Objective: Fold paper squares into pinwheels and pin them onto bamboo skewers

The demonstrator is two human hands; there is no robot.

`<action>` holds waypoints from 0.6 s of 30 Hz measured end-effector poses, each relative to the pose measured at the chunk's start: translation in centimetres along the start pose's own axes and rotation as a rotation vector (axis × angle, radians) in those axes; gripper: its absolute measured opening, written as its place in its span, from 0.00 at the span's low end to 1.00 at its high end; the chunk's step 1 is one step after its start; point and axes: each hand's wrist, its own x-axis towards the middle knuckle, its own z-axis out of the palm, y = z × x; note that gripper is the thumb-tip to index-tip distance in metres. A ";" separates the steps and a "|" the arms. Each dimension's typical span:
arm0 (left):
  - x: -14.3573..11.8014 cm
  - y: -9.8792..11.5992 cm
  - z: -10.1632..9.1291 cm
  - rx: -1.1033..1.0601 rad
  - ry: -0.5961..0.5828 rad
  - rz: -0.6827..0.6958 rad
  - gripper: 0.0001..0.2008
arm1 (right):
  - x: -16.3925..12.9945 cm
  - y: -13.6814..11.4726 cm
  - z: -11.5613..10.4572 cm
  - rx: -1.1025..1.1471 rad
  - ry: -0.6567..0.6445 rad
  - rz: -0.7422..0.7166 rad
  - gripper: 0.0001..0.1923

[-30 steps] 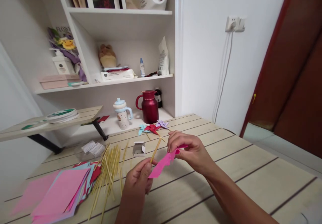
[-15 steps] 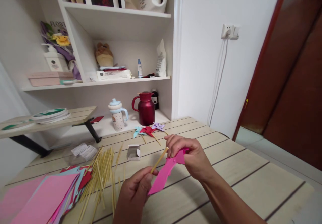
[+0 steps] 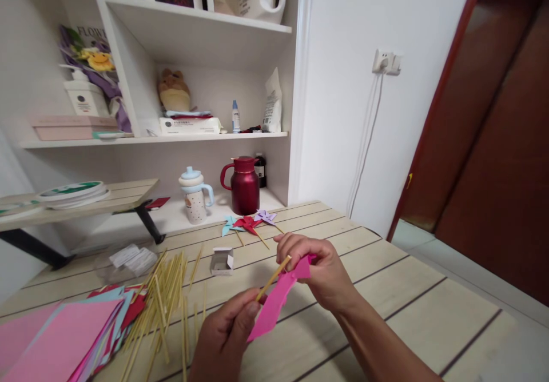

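My left hand (image 3: 225, 336) pinches the lower end of a thin wooden stick (image 3: 273, 278) that slants up to the right. My right hand (image 3: 319, 270) grips the top of a folded bright pink paper piece (image 3: 277, 302) and presses it against the stick's upper tip. Both hands hover just above the pale wooden table (image 3: 407, 296). Three finished paper pinwheels (image 3: 249, 223), teal, red and purple, lie farther back on the table.
A stack of pink, red and blue paper sheets (image 3: 72, 336) lies at the left, with several loose sticks (image 3: 165, 299) beside it. A small white box (image 3: 222, 261) sits mid-table. Behind stand a red kettle (image 3: 243, 184), a child's cup (image 3: 194, 195) and white shelves (image 3: 193, 137).
The view has drifted slightly right and down. My hands keep the same hold, and the stick's tip has come closer to the pink paper under my right fingers.
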 end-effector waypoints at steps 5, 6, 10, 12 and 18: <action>0.0 -0.1 -0.2 0.030 0.016 0.034 0.17 | 0.0 0.0 0.0 0.014 -0.002 -0.004 0.06; 0.0 -0.2 -0.2 0.037 0.019 0.036 0.17 | 0.0 0.0 0.0 0.018 -0.005 -0.005 0.06; 0.0 -0.3 -0.3 0.054 0.010 0.030 0.18 | 0.0 -0.1 0.0 0.016 -0.002 -0.004 0.06; 0.0 -0.5 -0.3 0.051 0.001 0.036 0.19 | 0.1 -0.2 0.1 0.013 0.000 -0.002 0.06; -0.1 -1.1 -0.2 0.109 0.041 0.129 0.17 | 0.1 -0.4 0.2 0.041 -0.016 -0.010 0.06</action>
